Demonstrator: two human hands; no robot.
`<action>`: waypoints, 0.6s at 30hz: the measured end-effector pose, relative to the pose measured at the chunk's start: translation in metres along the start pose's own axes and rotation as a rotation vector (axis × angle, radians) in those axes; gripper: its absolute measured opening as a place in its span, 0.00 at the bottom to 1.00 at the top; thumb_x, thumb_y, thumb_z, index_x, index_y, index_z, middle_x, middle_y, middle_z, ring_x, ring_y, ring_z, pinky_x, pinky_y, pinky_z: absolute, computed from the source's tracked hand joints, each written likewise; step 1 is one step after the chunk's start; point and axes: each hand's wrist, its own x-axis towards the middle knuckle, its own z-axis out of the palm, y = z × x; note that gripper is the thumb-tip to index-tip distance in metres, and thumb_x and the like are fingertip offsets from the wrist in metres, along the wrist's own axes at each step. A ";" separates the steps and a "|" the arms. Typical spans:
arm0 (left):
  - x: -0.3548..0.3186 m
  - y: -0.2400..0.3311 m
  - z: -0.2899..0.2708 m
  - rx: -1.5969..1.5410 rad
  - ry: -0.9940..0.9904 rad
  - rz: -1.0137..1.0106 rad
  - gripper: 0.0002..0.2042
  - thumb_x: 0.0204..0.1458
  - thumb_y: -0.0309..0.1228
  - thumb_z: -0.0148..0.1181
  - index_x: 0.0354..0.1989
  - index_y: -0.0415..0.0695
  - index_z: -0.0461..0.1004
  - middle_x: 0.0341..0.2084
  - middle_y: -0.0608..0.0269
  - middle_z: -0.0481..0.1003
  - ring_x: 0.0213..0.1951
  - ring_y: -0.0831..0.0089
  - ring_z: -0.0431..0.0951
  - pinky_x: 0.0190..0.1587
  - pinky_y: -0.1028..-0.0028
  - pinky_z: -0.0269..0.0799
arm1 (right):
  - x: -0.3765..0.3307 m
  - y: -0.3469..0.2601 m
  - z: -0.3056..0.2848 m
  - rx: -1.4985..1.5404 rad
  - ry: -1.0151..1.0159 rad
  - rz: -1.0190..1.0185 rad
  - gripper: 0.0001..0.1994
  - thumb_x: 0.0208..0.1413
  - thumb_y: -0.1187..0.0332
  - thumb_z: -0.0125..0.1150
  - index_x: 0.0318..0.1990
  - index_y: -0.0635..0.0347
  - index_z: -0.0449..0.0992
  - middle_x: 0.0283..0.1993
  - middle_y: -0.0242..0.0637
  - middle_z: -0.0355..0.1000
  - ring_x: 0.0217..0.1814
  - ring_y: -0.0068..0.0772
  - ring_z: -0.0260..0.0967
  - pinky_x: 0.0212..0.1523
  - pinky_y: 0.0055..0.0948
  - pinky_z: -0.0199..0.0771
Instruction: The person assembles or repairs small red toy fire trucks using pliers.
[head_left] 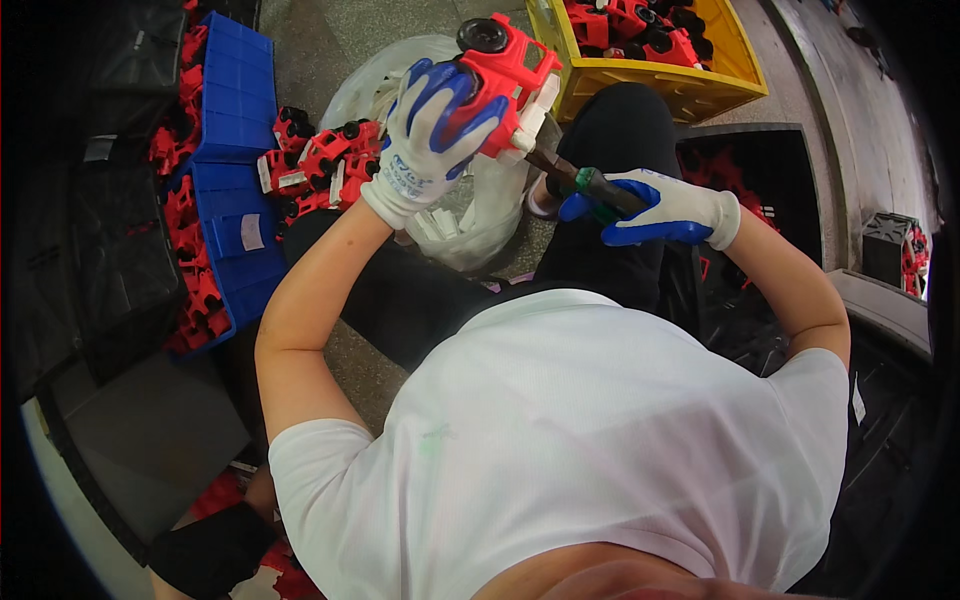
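My left hand (428, 135), in a white and blue coated glove, is closed around a red toy truck (512, 70) with black wheels and a white part at its end. The truck is held up and tilted over an open clear plastic bag. In a matching glove, my right hand (665, 208) grips a dark tool with a green band (592, 186). The tool's brownish front end reaches the truck's white part; its tip is hard to make out. Narrow white pieces (437, 224) lie in the plastic bag (478, 240) between my legs.
Beside my left leg lies a heap of red toy trucks (325, 160). Blue bins (236, 95) holding more stand at the left. A yellow bin (660, 85) of trucks is ahead. A black crate (800, 165) with red parts is at the right. Another person's dark sleeve (212, 548) shows lower left.
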 end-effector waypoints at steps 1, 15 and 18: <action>0.001 -0.001 0.001 0.010 0.000 0.025 0.24 0.37 0.27 0.62 0.48 0.60 0.76 0.53 0.57 0.59 0.55 0.53 0.64 0.58 0.52 0.64 | 0.002 0.001 0.000 0.024 -0.020 0.029 0.21 0.53 0.64 0.62 0.54 0.56 0.71 0.33 0.26 0.67 0.26 0.16 0.62 0.28 0.18 0.65; -0.012 0.000 0.013 -0.063 -0.114 0.029 0.23 0.42 0.30 0.58 0.51 0.61 0.73 0.54 0.57 0.61 0.58 0.52 0.62 0.60 0.50 0.62 | 0.015 0.074 0.026 0.197 0.031 0.058 0.18 0.53 0.64 0.64 0.48 0.63 0.73 0.38 0.31 0.73 0.40 0.20 0.68 0.43 0.25 0.70; -0.012 -0.006 0.017 -0.112 -0.038 0.062 0.22 0.41 0.29 0.59 0.49 0.61 0.74 0.54 0.56 0.62 0.57 0.51 0.64 0.59 0.50 0.63 | 0.020 0.049 0.048 0.148 0.085 -0.010 0.15 0.53 0.62 0.64 0.43 0.62 0.74 0.34 0.31 0.73 0.38 0.19 0.67 0.42 0.26 0.69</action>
